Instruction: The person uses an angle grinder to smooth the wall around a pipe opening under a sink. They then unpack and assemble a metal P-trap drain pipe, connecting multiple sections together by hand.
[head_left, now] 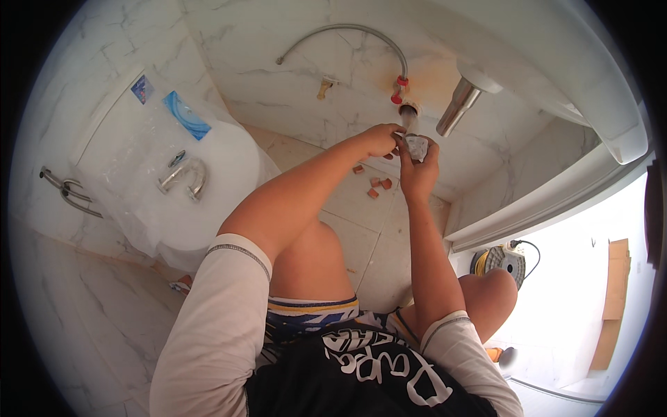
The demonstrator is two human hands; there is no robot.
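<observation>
A greyish, partly clear pipe piece (417,146) with a pale, open-looking end sits below a round wall hole (408,110). My right hand (420,176) is closed round its near end, thumb and fingers on either side. From the left, my left hand (379,141) reaches to the same end with its fingers bent together. What those left fingertips pinch, if anything, is too small to make out. Just above the hole is a red-handled valve (399,90) with a braided hose (340,28) curving off to the left. Right of my hands a chrome drain tube (457,108) hangs under a white basin (549,52).
Several reddish-brown fragments (374,184) lie on the tiled floor below my hands. At left stands a plastic-wrapped toilet (233,153) with a bent chrome pipe (184,177) on its lid. A brass fitting (324,87) juts from the wall. A cable reel (504,263) stands beyond the doorway edge.
</observation>
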